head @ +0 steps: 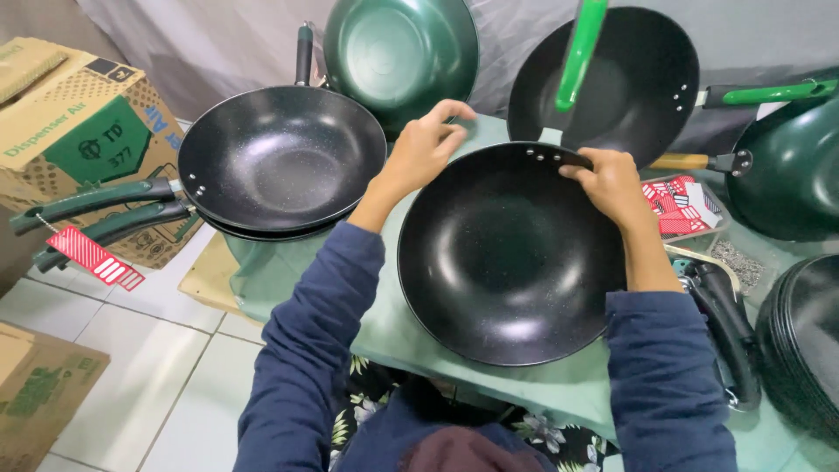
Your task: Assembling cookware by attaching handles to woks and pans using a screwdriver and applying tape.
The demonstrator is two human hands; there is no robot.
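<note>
Large black wok (511, 253) lies flat on the green-covered counter (393, 332), near centre, bowl up, no handle fitted. Three rivets show at its far rim, beside a bracket stub.

Right hand (612, 185): grip closed in a pinch on the far rim, just right of the rivets; thumb inside the bowl, fingers over the edge.

Left hand (426, 149): at the far-left rim, fingers curled and loosely bent. They seem to rest on or just past the edge; cannot tell whether anything small is pinched between them.

Judgement on doing this well: steady the rim with the right hand while the left works at the rivet end. Pressure should stay on the rim, not on the coated inner surface, which likely scratches easily. The wok rocks on its rounded bottom, so a flat, firm hold matters.

Surroundings: a bright green handle (578, 52) stands upright just beyond the rivets, in front of a second black wok (642, 87). Stacked woks with dark green handles (280, 157) sit at far left. A red-and-white tag packet (682, 205) lies right of the right hand.
</note>
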